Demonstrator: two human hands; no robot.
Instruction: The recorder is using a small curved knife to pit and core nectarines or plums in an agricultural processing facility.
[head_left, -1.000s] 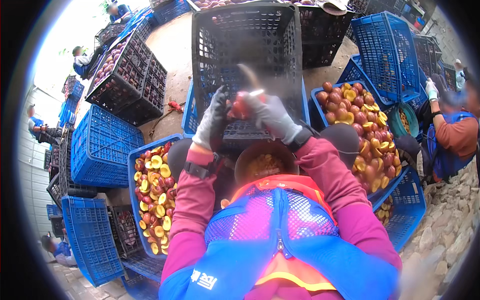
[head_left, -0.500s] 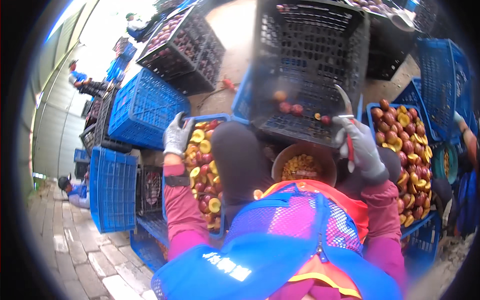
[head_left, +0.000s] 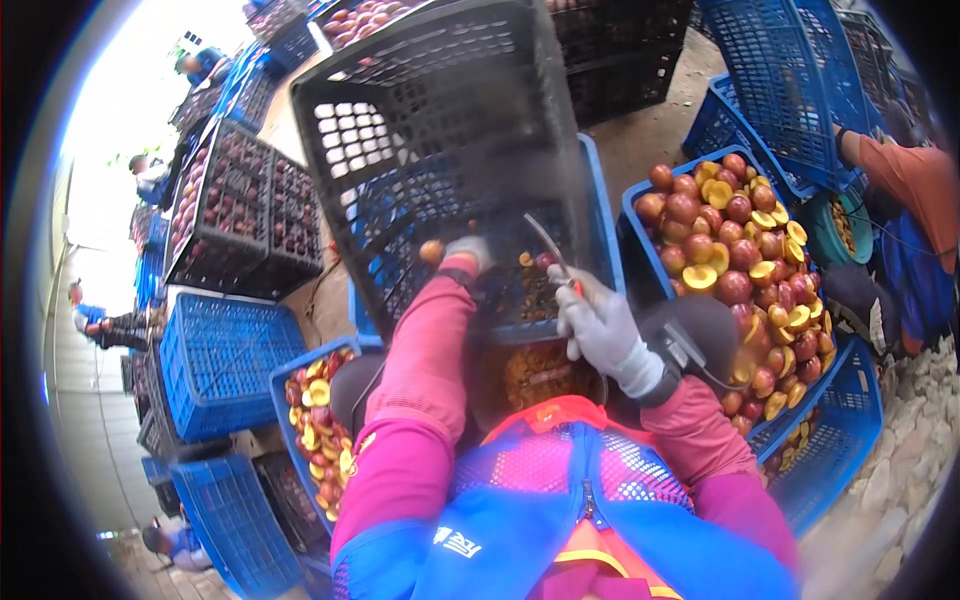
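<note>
A blue vest (head_left: 500,530) is closest, with two dark knees, the left knee (head_left: 352,392) and the right knee (head_left: 708,325). Small yellow-brown bits (head_left: 540,378) lie in a pile between them. The gloved right hand (head_left: 606,333) is wrapped around a curved knife (head_left: 545,238). The gloved left hand (head_left: 468,250) reaches into a black crate (head_left: 556,120); its fingers are blurred, so I cannot tell if they grip anything. A round fruit (head_left: 431,252) sits in that crate, just beside the left hand. The crate is tipped toward the person, and the left sleeve (head_left: 430,350) covers part of its front.

On the right, a blue crate (head_left: 634,228) is heaped with red fruit and yellow halves. A smaller part of a left-hand crate (head_left: 281,395) of halves shows past the left knee.

Farther off is a brown floor (head_left: 645,130), with rough stones (head_left: 895,450) at the right. Black crates (head_left: 235,215) full of dark fruit and an upside-down blue crate (head_left: 235,365) crowd the left side. A co-worker's orange sleeve (head_left: 905,195) is near a green bowl (head_left: 820,232). People (head_left: 150,175) sit far away, near a pale wall (head_left: 90,390).
</note>
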